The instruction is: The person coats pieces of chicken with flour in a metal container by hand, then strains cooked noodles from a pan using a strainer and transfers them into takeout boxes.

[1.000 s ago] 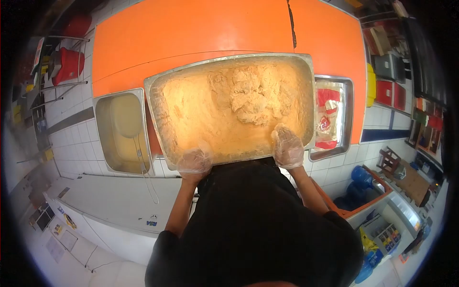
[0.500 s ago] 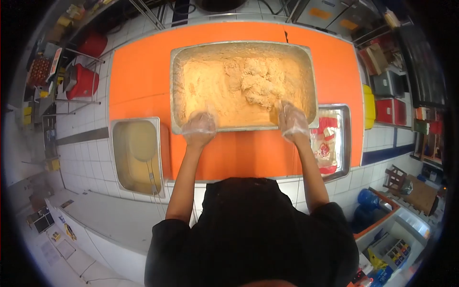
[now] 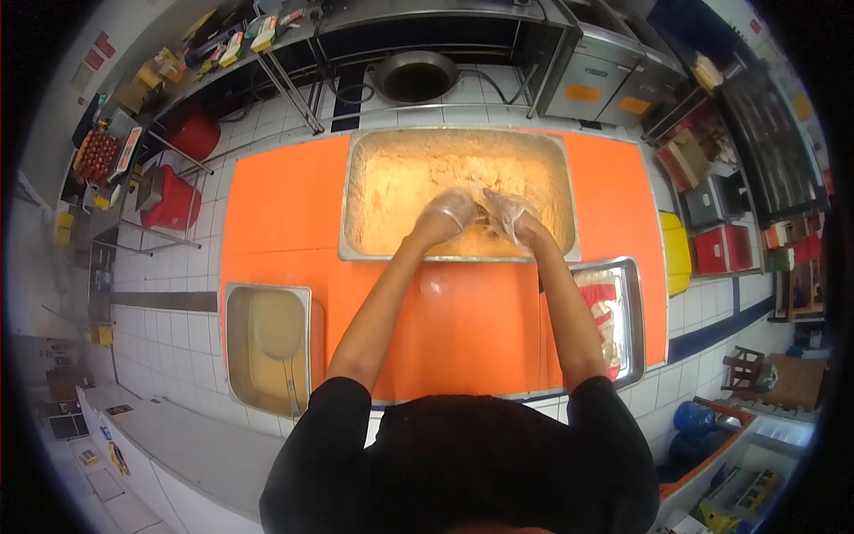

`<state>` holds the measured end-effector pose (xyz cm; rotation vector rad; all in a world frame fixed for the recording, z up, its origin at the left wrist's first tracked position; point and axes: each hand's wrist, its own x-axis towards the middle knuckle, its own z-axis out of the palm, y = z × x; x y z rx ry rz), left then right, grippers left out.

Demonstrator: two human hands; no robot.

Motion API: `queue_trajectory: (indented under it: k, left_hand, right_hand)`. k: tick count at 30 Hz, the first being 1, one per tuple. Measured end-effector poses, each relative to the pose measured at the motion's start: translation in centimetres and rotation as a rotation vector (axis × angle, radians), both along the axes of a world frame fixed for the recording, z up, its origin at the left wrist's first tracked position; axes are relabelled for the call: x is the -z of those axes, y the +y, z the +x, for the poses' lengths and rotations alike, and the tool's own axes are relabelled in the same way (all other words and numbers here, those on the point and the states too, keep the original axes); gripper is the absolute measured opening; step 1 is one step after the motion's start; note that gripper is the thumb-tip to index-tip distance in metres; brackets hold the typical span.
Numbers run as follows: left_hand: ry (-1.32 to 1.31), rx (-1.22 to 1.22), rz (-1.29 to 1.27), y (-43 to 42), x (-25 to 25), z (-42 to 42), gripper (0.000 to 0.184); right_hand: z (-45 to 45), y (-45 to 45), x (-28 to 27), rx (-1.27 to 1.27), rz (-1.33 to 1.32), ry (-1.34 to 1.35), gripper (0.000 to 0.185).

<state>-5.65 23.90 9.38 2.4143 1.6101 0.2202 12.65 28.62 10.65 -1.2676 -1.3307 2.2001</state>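
A large metal tray [image 3: 569, 205] on the orange table [image 3: 427, 329] holds orange-yellow flour [image 3: 391, 191]. Both hands wear clear plastic gloves and are inside the tray, close together near its centre. My left hand [image 3: 451, 212] is at a clump of coated pieces [image 3: 480, 214], its fingers curled and partly hidden. My right hand [image 3: 509, 212] is just to the right at the same clump, fingers bent toward it. What either hand holds cannot be made out.
A metal pan [image 3: 310, 356] of pale liquid with a strainer [image 3: 278, 329] in it stands at the table's left. At the right lies a metal tray [image 3: 633, 311] with a red-and-white bag [image 3: 603, 303]. A wide black pan [image 3: 415, 78] is beyond the table.
The tray has moved away from my body across the table. My hands have left its near rim and come together over the coated pieces. The view has shifted, showing more of the room beyond.
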Motion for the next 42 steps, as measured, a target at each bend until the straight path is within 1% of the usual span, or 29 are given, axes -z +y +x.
queue_trajectory:
  k: [1, 3, 5, 6, 8, 9, 10, 11, 12, 14, 15, 17, 18, 20, 22, 24, 25, 26, 27, 30, 32, 33, 35, 36, 38, 39, 41, 42]
  left_hand:
    - [-0.088, -0.095, 0.002, 0.3, 0.4, 0.3, 0.017]
    - [-0.268, -0.286, 0.007, 0.1, 1.5, 0.8, 0.015]
    - [-0.199, -0.235, 0.031, 1.0, 2.9, 0.3, 0.016]
    - [-0.165, -0.211, 0.038, 1.3, 3.3, 0.1, 0.017]
    - [-0.079, -0.306, -0.026, 1.5, 3.0, 0.2, 0.019]
    - [-0.038, -0.355, -0.058, 1.7, 2.8, 0.1, 0.019]
    - [-0.049, -0.39, -0.066, 1.9, 3.1, -0.1, 0.02]
    - [-0.061, -0.425, -0.073, 2.1, 3.5, -0.3, 0.022]
    - [-0.075, -0.46, -0.078, 2.4, 3.6, -0.5, 0.023]
    - [-0.048, -0.469, -0.071, 2.0, 3.1, -0.3, 0.025]
    - [-0.034, -0.474, -0.066, 1.8, 2.7, -0.1, 0.026]
    - [-0.161, -0.444, -0.166, 1.4, 1.1, 1.2, 0.025]
    - [-0.222, -0.425, -0.213, 1.1, 0.4, 1.8, 0.024]
    - [-0.105, 0.063, 0.086, 0.0, 0.3, 2.0, 0.022]
    - [0.034, 0.155, 0.03, 0.6, 2.9, 2.5, 0.02]
    - [-0.024, 0.171, 0.142, -1.3, 1.8, 1.8, 0.023]
    - [-0.066, 0.18, 0.192, -2.1, 0.7, 2.1, 0.024]
    - [0.003, 0.156, 0.066, -2.4, -0.4, 2.3, 0.028]
    - [-0.029, 0.106, 0.074, -3.4, -0.6, 2.4, 0.029]
    - [-0.152, -0.044, 0.103, -6.6, -1.7, 2.3, 0.031]
    - [-0.283, -0.115, 0.121, -8.2, -2.7, 2.7, 0.032]
    - [-0.281, -0.122, 0.172, -9.2, -2.2, 2.8, 0.033]
    - [-0.276, -0.129, 0.281, -11.1, -0.9, 3.1, 0.036]
    - [-0.214, -0.148, 0.209, -11.8, -0.9, 3.4, 0.037]
    - [-0.092, -0.175, 0.063, -13.2, -0.9, 3.8, 0.04]
    - [-0.091, -0.187, 0.053, -14.2, -1.3, 4.1, 0.04]
    - [-0.08, -0.223, 0.035, -16.9, -2.9, 3.5, 0.041]
    - [-0.181, -0.26, 0.106, -18.4, -3.1, 3.1, 0.041]
  right_hand:
    - [0.2, 0.2, -0.1, -0.026, -0.018, 0.022, 0.054]
    - [0.5, 0.6, 0.0, -0.128, 0.1, -0.118, 0.056]
    - [0.9, 1.3, 1.1, -0.237, 0.259, -0.277, 0.057]
    - [1.4, 1.3, 0.9, -0.268, 0.326, -0.29, 0.056]
    - [2.6, 0.8, 0.4, -0.331, 0.457, -0.32, 0.055]
    - [2.9, 0.0, -1.4, -0.306, 0.433, -0.274, 0.053]
    - [3.2, -1.4, -4.5, -0.281, 0.407, -0.228, 0.052]
    - [3.5, -2.5, -6.1, -0.257, 0.381, -0.182, 0.052]
    - [4.2, -2.9, -5.6, -0.23, 0.411, -0.16, 0.051]
    - [5.6, -2.8, -4.0, -0.181, 0.477, -0.111, 0.051]
    - [5.0, -2.5, -4.0, -0.135, 0.432, -0.179, 0.052]
    - [3.1, -2.8, -4.3, -0.029, 0.33, -0.311, 0.054]
    - [1.9, -2.3, -2.5, 0.034, 0.397, -0.378, 0.057]
    - [0.5, -0.3, 1.2, 0.013, 0.442, -0.438, 0.054]
    - [-0.9, 0.7, 3.3, 0.003, 0.512, -0.507, 0.054]
    - [-1.7, 1.0, 3.9, 0.003, 0.61, -0.588, 0.054]
    - [-2.0, 1.4, 3.9, -0.001, 0.602, -0.592, 0.051]
    - [-2.2, 1.5, 4.0, -0.01, 0.59, -0.597, 0.049]
    - [-2.4, 1.2, 4.2, -0.023, 0.572, -0.603, 0.047]
    - [-3.2, 1.3, 4.4, -0.144, 0.735, -0.683, 0.044]
    - [-4.2, 2.5, 5.6, -0.149, 0.817, -0.776, 0.041]
    - [-4.3, 2.6, 6.2, -0.149, 0.854, -0.828, 0.039]
    - [-4.8, 2.3, 5.6, -0.073, 0.84, -0.848, 0.038]
    - [-4.9, 2.3, 5.6, -0.031, 0.835, -0.859, 0.037]
    - [-4.6, 2.0, 5.6, 0.043, 0.918, -0.92, 0.039]
    - [-4.2, 1.7, 5.7, 0.08, 0.958, -0.955, 0.041]
    - [-3.2, 1.0, 4.3, -0.125, 0.998, -0.965, 0.045]
    - [-2.9, 0.5, 3.3, -0.232, 1.019, -0.967, 0.048]
